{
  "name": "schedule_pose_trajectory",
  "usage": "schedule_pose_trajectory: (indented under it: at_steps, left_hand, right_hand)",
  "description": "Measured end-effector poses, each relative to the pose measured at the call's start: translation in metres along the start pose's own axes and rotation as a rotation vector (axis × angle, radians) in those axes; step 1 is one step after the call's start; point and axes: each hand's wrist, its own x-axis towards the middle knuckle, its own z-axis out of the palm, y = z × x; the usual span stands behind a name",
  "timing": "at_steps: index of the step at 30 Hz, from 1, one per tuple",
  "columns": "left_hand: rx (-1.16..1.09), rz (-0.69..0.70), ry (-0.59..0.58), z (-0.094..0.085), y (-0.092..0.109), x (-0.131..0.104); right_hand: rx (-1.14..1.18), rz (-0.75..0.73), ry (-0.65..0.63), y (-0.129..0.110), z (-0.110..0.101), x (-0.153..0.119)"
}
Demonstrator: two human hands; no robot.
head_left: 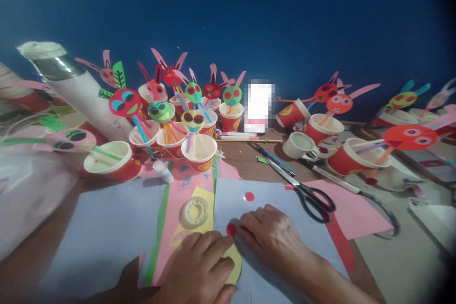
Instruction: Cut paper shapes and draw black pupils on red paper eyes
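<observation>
My left hand is closed with bent fingers over a yellow paper circle, whose right edge shows past the knuckles. My right hand has its fingertips pinched at a small red paper dot, just above the yellow circle. Another red dot lies on the light blue paper beyond the right hand. A white tape roll rests on a yellow paper scrap past the left hand. Black-handled scissors lie to the right of the right hand.
Paper cups with paper-faced straw figures stand along the back. A flask leans at left; a white mug stands right of centre. A cutter knife, pink paper and a small glue bottle lie around.
</observation>
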Motion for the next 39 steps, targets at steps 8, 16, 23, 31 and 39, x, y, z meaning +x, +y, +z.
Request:
schedule_pose_trajectory:
  at_steps: [8,16,23,31,39]
  left_hand:
    - [-0.007,0.006,-0.021,0.000,-0.001,-0.001]
    - [-0.023,-0.011,-0.044,-0.004,0.001,0.001]
    - [-0.018,-0.010,-0.039,-0.004,0.001,0.000]
    - [-0.012,0.028,0.058,0.002,-0.004,-0.001]
    - [-0.014,0.114,0.181,0.019,-0.013,-0.008]
  right_hand:
    - [0.005,0.008,-0.006,0.002,0.002,0.000]
    - [0.010,0.010,0.020,0.001,-0.001,0.000]
    - [-0.001,0.006,0.022,-0.001,0.001,0.002]
    - [-0.141,0.130,0.209,0.045,-0.042,0.004]
    - [-0.556,0.901,-0.094,0.129,-0.080,-0.016]
